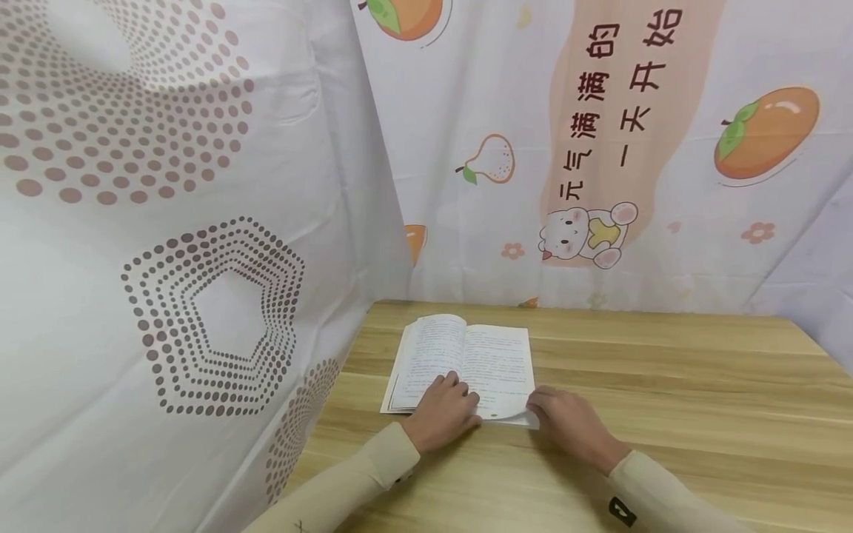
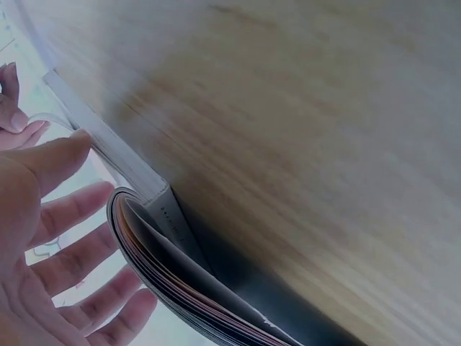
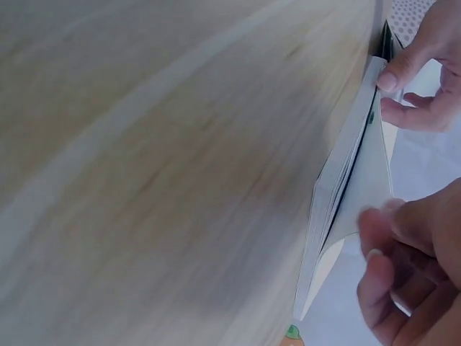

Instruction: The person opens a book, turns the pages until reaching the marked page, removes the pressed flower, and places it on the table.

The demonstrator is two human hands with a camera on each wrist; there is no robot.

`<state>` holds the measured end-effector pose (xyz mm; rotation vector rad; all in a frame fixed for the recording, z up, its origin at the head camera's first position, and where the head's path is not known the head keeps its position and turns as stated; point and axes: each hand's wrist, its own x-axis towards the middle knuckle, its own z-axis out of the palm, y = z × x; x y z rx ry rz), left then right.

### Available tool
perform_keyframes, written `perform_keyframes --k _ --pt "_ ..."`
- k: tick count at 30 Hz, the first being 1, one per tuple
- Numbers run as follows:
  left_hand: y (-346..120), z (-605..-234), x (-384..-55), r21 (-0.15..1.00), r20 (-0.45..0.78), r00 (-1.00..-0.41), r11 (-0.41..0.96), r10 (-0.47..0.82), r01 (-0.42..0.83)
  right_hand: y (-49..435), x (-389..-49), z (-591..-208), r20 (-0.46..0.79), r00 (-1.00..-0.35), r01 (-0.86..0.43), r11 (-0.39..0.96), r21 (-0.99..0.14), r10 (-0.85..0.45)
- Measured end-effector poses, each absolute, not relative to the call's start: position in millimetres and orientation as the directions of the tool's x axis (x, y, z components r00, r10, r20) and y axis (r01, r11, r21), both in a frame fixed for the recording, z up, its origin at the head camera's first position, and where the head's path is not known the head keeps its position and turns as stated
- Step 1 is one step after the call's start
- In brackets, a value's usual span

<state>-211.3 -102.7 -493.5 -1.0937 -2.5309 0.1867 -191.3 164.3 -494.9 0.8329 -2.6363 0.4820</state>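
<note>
An open book (image 1: 496, 363) with printed pages lies on the table. My left hand (image 1: 443, 413) rests on its lower middle, near the spine. In the left wrist view, that hand's fingers (image 2: 75, 263) are spread over the pages, and the thumb touches the book's lower edge. At the lower right corner, my right hand (image 1: 571, 423) pinches a page between thumb and fingers. The right wrist view has this page (image 3: 364, 191) curving up, away from the thick stack of pages (image 3: 331, 191) below.
The wooden table (image 1: 680, 392) stretches to the right of the book. A white cloth with dotted patterns (image 1: 220, 318) hangs close on the left. Behind the table hangs a printed curtain (image 1: 460, 222) with fruit, a cartoon animal and Chinese characters.
</note>
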Motion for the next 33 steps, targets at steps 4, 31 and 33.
perform_keyframes --k 4,31,33 --pt "-101.2 -493.1 -211.6 -0.244 0.265 -0.647 0.699 0.715 0.673 164.0 -191.8 -493.3 0.433 -0.771 -0.605 0.749 -0.269 -0.467" --pt "-100.4 -492.2 -211.8 -0.257 0.474 -0.555 0.71 0.683 0.655 168.2 -188.1 -493.0 0.43 -0.832 -0.501 0.807 -0.312 -0.351" --pt "-101.0 -492.2 -212.4 -0.247 0.502 -0.539 0.709 0.677 0.661 168.5 -188.1 -493.4 0.428 -0.831 -0.501 0.811 -0.302 -0.355"
